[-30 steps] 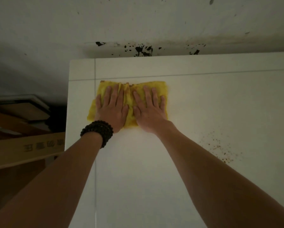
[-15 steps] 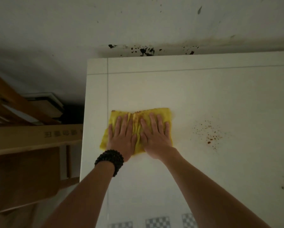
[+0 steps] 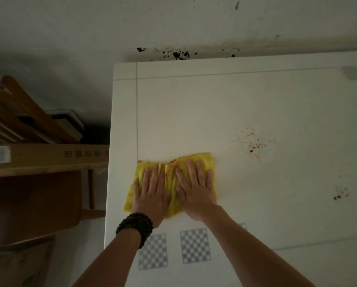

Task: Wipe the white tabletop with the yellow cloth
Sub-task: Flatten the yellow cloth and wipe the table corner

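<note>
The yellow cloth [image 3: 202,162] lies spread on the white tabletop [image 3: 256,100], near its left edge. My left hand [image 3: 150,195], with a black bead bracelet on the wrist, presses flat on the cloth's left half. My right hand [image 3: 196,191] presses flat on the right half, fingers spread. The two hands lie side by side with a bunched fold of cloth between them. Reddish-brown specks [image 3: 251,141] dot the table to the right of the cloth, apart from it.
A smaller brown stain [image 3: 340,194] sits further right. Two checkered markers [image 3: 195,245] lie near the front edge under my forearms. Left of the table stand a long cardboard box [image 3: 49,158] and wooden furniture [image 3: 34,204]. A stained wall [image 3: 177,53] borders the far edge.
Both hands have drawn the cloth from the far left corner back toward me along the left side of the table. The specks now lie beside and beyond the cloth.
</note>
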Demonstrator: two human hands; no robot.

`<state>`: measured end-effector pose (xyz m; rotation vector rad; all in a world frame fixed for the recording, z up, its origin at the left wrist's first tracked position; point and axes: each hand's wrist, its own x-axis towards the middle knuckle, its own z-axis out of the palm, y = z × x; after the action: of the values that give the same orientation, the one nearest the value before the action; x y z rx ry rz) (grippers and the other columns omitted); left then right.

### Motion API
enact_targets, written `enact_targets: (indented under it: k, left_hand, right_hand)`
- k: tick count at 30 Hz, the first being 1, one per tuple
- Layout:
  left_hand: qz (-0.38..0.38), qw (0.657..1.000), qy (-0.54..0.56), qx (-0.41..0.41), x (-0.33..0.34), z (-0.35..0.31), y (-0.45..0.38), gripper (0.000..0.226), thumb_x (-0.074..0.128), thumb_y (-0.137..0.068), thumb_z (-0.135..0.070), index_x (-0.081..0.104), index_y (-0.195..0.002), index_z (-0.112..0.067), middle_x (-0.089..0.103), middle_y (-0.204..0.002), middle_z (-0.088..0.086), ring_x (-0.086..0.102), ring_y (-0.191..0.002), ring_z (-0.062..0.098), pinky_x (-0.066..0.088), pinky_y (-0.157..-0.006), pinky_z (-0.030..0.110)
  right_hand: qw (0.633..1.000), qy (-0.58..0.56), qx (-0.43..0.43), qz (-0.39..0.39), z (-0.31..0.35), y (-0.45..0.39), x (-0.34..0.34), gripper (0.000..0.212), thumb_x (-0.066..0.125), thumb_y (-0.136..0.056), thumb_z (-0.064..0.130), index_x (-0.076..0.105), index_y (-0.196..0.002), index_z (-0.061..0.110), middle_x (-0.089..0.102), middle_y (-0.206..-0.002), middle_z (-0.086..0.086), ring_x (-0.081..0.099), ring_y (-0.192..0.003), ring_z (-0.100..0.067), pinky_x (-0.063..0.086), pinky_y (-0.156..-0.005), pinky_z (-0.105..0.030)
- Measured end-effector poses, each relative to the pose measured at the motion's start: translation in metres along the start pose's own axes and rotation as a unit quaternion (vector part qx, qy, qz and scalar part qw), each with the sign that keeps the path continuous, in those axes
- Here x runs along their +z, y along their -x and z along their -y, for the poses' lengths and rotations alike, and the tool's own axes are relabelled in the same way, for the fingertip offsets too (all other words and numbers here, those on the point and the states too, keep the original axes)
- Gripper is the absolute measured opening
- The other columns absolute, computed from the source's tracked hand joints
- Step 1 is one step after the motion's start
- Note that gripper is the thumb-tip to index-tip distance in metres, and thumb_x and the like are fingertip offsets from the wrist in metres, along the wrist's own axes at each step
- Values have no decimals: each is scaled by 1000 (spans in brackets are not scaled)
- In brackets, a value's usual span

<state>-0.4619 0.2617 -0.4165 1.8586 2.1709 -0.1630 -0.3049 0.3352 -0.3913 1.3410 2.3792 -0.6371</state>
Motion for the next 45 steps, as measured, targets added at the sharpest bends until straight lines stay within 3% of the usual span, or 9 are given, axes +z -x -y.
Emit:
enact_targets:
  k: [3, 10, 22, 28, 37, 41, 45]
  left_hand:
    - [0, 1000, 14, -8, -8, 2, -21, 64, 15, -98, -46, 5, -153, -15, 7, -161, 6, 6, -147, 30, 12, -115, 55]
    - [-6, 999, 28, -45, -37, 24, -118, 66, -2, -93, -51, -16, -150, -21, -17, -160, -1, -15, -147, 23, -6, -116, 50]
    - [-47, 996, 27, -77, -73, 48, -259, 63, 8, -99, -47, -9, -152, -20, -12, -161, 0, -10, -147, 24, -4, -117, 52]
    - [-34, 996, 26, -80, -67, 35, -229, 62, 8, -99, -45, -12, -151, -18, -17, -160, 1, -15, -147, 24, -6, -117, 51]
    - [-8, 998, 25, -63, -33, -7, -112, 65, -8, -90, -48, -23, -146, -19, -24, -157, 1, -18, -146, 26, -5, -117, 53]
    - [-15, 999, 35, -31, -16, -40, -59, 66, -4, -92, -49, -14, -149, -17, -21, -157, 2, -15, -146, 26, -3, -117, 55]
    - [-14, 1000, 22, 8, 3, -78, -9, 65, 14, -96, -45, 11, -151, -10, 3, -160, 10, 7, -147, 33, 14, -114, 61]
  right_hand:
    - [1000, 4, -9, -6, -5, -20, -12, 58, 1, -102, 53, -20, -155, 40, -42, -158, 0, -44, -142, -23, -27, -115, -50]
    - [1000, -5, -8, -24, -21, -109, -63, 57, 9, -105, 51, -15, -156, 42, -33, -163, 1, -35, -147, -23, -22, -118, -52]
    - [999, -5, -2, -46, -31, -235, -131, 59, 11, -105, 51, -12, -158, 40, -28, -165, 0, -30, -150, -26, -22, -117, -52]
    - [999, 5, -6, -42, -29, -210, -118, 58, 9, -105, 51, -13, -157, 39, -30, -164, -2, -31, -149, -26, -19, -119, -53]
    - [1000, 7, -2, -7, -31, -92, -63, 57, 3, -105, 50, -21, -155, 37, -38, -160, -2, -39, -145, -25, -21, -118, -52]
    - [1000, 6, 14, -9, -44, -27, -32, 58, 2, -104, 51, -23, -154, 37, -42, -158, -1, -42, -143, -24, -23, -117, -50]
    - [999, -18, 43, -13, -63, 36, 2, 58, 2, -103, 53, -24, -153, 39, -44, -156, 2, -43, -142, -22, -26, -116, -47]
